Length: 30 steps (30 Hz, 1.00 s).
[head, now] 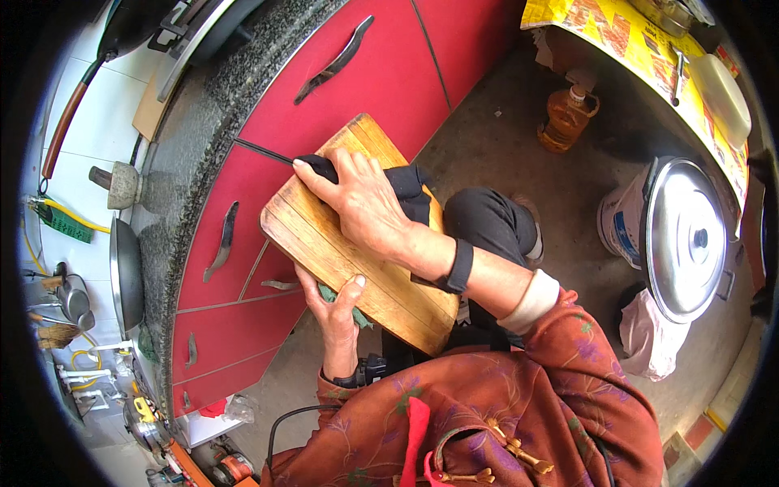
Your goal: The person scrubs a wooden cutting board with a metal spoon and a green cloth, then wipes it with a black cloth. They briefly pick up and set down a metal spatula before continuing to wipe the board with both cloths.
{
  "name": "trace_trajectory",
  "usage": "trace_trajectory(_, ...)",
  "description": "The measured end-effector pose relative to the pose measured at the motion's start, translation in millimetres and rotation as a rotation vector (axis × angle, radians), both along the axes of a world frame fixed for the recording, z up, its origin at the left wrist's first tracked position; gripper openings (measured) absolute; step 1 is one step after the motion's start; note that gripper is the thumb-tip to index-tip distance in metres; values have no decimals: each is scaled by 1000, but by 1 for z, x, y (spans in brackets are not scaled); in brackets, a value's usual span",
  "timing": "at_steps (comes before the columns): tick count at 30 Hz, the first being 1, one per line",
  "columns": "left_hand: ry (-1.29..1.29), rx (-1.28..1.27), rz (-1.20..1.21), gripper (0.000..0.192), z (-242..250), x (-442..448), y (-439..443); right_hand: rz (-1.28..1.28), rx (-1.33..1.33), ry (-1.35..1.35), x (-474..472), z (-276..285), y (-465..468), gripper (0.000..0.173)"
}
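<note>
A plank-built wooden board with rounded corners is tilted in front of my body, close to the red cabinets. My left hand grips its lower left edge, thumb on the upper face, its other fingers partly hidden. A bit of green cloth shows between that hand and the board's edge. Across the board's upper face, my right hand presses a bunched black cloth under its fingers. Part of this cloth hangs out beyond the hand toward the board's right edge.
Red cabinet doors under a granite countertop stand close on the left. A stone mortar and a wok are on the counter. To the right are a lidded pot, a pink bag and an oil jug.
</note>
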<state>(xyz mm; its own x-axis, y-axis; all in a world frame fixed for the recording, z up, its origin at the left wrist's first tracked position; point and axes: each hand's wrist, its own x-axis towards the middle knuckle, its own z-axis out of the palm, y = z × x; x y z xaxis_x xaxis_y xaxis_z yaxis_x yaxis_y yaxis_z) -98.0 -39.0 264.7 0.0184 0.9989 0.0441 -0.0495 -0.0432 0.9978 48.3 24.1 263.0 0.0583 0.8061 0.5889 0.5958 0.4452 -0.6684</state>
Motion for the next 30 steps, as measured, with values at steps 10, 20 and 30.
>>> trace_trajectory(10, -32, 5, -26, 100, 4, 5, -2, -109, 20, -18, 12, 11, 10, 59)
trace_trajectory(20, -31, -16, 10, 99, 3, 6, 0, -138, 49, 61, 15, -13, 13, 64)
trace_trajectory(30, 16, -44, 36, 101, 4, 7, -4, -102, -92, -2, 18, -16, 19, 68)
